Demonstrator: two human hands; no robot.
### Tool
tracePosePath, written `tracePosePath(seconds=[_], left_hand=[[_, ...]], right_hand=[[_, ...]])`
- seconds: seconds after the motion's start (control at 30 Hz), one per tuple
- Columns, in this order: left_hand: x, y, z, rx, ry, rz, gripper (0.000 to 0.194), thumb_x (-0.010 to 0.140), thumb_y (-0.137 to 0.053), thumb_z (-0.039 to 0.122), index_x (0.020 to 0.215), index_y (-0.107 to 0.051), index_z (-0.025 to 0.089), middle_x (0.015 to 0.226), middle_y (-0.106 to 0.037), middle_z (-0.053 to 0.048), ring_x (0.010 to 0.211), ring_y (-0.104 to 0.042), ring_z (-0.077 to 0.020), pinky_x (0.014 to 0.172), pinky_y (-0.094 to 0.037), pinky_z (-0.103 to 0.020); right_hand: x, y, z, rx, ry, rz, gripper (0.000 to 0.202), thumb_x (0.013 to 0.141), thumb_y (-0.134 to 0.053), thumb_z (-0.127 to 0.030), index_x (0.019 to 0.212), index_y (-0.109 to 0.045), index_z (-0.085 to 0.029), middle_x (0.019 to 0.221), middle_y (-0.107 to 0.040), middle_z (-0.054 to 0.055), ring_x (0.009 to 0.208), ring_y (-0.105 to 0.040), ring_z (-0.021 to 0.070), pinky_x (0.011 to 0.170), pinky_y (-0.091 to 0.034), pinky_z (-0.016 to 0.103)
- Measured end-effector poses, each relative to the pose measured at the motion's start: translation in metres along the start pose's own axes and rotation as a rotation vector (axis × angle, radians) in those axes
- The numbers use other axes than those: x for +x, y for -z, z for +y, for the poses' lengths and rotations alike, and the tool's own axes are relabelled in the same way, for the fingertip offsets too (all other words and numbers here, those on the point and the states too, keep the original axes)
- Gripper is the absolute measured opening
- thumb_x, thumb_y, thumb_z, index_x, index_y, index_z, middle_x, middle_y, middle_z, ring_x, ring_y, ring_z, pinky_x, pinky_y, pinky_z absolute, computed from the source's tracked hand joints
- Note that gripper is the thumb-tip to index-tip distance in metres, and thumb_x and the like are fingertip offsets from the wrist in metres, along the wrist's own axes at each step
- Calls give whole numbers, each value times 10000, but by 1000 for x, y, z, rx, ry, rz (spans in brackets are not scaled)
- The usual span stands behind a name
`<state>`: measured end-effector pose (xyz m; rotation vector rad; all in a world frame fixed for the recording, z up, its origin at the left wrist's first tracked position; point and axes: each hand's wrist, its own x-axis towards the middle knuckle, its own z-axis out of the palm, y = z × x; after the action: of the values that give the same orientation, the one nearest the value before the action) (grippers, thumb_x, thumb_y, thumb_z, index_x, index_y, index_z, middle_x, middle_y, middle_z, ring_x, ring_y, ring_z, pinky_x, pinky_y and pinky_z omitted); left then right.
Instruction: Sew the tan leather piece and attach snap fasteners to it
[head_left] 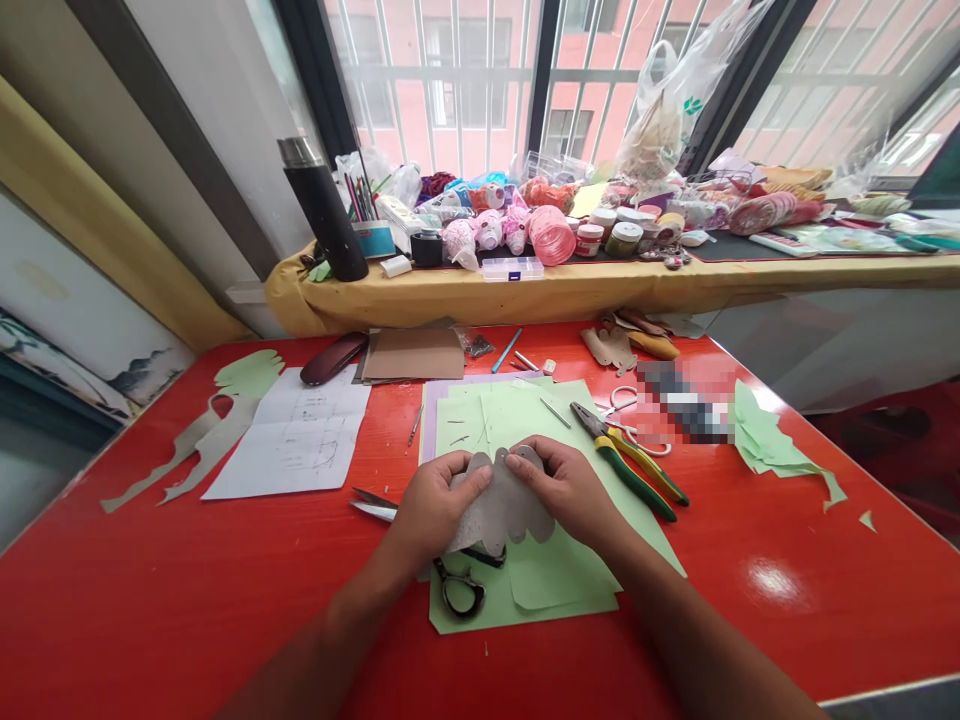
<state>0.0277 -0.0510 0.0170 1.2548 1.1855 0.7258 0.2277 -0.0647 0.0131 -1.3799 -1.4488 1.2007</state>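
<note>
Grey scalloped card-like cutout [508, 512] pinched by left hand [433, 505] and right hand [568, 490]; apparently at inspecting step; next, likely needing steady 2-handed hold.

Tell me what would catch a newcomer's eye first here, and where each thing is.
The glossy red table fills the lower view, and at its middle the left hand and right hand hold a gray lobed cutout above green sheets. Right of the hands lie pliers with green-and-yellow handles. Beyond the table, a black thermos with a silver cap stands near the yellow-draped windowsill's left end.
</note>
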Motion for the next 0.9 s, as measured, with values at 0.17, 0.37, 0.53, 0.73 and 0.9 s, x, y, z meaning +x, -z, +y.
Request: tracePosePath(seconds=[0.17,0.37,0.53,0.73,0.9], left_hand=[[2,0,-2,-77,35,-15,483,761,-739,645,853,-685,174,662,-581,24,556,-462,-130,525,-365,-245],[1,1,-3,-20,-12,13,442,784,-729,618,825,-684,181,702,-592,20,602,-474,-138,555,-385,-249],[-1,0,-2,59,-45,48,389,839,-693,574,831,-699,185,721,-607,11,626,-479,-148,570,-386,-252],[-2,-1,-4,69,-67,42,383,857,-682,562,829,-688,181,728,-602,11,646,-480,-147,582,-385,-251],[-1,-1,-6,51,-53,23,384,857,-689,563,820,-667,181,720,-589,17,641,-480,-141,579,-380,-249]], right_hand=[[0,-1,3,12,-2,-15,372,935,-664,-576,871,-671,-209,767,-594,7,697,-505,176,584,-407,281],[1,-2,4,-39,-16,-3,360,922,-676,-560,826,-645,-215,739,-567,7,685,-478,178,565,-383,279],[0,-2,2,-23,-26,-5,346,919,-678,-546,839,-646,-211,741,-572,4,690,-483,177,578,-382,282],[0,-2,-1,-16,-39,-3,358,907,-677,-554,833,-646,-205,730,-565,-1,687,-482,176,576,-381,282],[0,-1,-3,-1,-31,-4,332,918,-668,-527,877,-677,-197,770,-614,12,716,-516,183,597,-405,280]])
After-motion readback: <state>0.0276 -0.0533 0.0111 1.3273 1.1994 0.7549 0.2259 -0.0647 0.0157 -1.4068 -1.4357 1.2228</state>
